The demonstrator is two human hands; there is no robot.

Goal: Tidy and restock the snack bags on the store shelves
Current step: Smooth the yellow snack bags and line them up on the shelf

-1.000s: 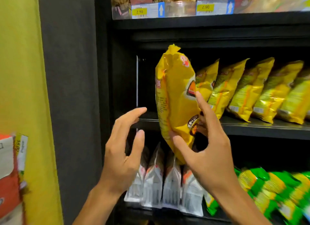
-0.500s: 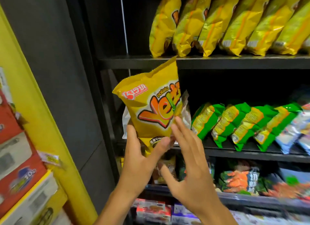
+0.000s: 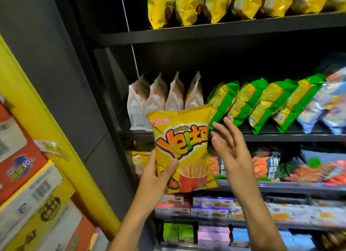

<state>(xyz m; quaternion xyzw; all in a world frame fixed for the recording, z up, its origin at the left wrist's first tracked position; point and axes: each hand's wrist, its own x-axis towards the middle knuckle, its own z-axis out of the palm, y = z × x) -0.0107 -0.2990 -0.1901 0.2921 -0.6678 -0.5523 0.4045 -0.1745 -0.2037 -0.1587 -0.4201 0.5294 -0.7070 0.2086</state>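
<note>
Yellow fries bag [image 3: 182, 147] gripped upright by left hand [image 3: 157, 174]; right hand [image 3: 231, 147] beside, fingers spread, empty.

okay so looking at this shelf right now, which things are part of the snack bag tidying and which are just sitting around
Part of the job:
- yellow foil potato-fries bag, gripped by the left hand
- right hand, open beside it
- row of matching yellow foil bags on the top shelf

Just sitting around:
- white paper pouches
- green foil bags
- stacked cardboard cartons on the left
</note>
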